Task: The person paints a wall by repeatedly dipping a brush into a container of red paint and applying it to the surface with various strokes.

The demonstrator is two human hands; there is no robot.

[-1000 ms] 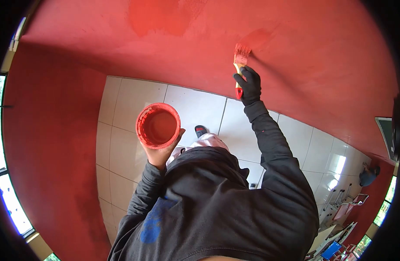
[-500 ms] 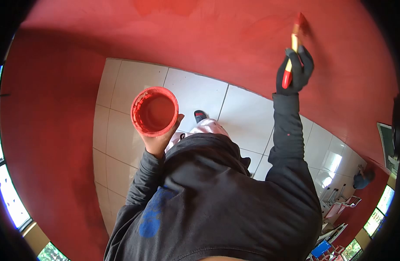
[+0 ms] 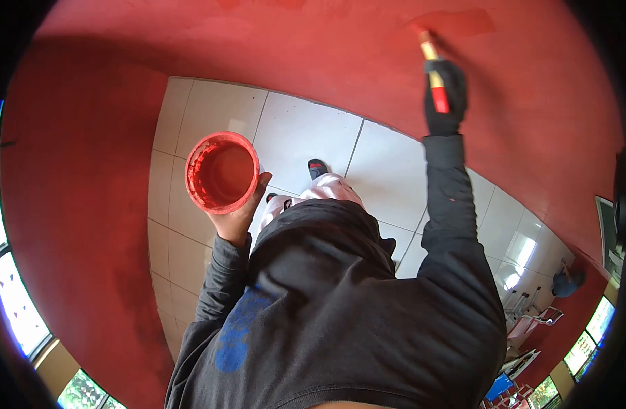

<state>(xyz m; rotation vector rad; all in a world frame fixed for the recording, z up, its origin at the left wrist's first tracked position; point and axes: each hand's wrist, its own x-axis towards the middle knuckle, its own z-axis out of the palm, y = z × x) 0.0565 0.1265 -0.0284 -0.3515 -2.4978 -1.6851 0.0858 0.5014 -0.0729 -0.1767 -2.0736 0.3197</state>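
Note:
My bare left hand (image 3: 239, 217) holds a round red tub (image 3: 222, 172) from below, its fingers wrapped round the lower side. Red paint lies inside the tub, and its rim and inner wall are crusted. My right hand (image 3: 446, 95), in a dark glove, is closed round a paintbrush (image 3: 435, 80) with a cream and red handle. The bristles touch the red wall (image 3: 354, 61) near the top right. Beside them on the wall is a darker, wet-looking red patch (image 3: 466, 23).
White floor tiles (image 3: 313, 126) lie below, with my shoe (image 3: 317, 168) on them. Another red wall (image 3: 81, 198) and windows (image 3: 18, 303) stand at the left. At the far right are another person (image 3: 568, 281), chairs (image 3: 531, 324) and a framed board (image 3: 607, 238).
My right hand and the brush have moved left along the wall, and a wet-looking patch shows to the brush's right. The tub in my left hand has shifted slightly left and up.

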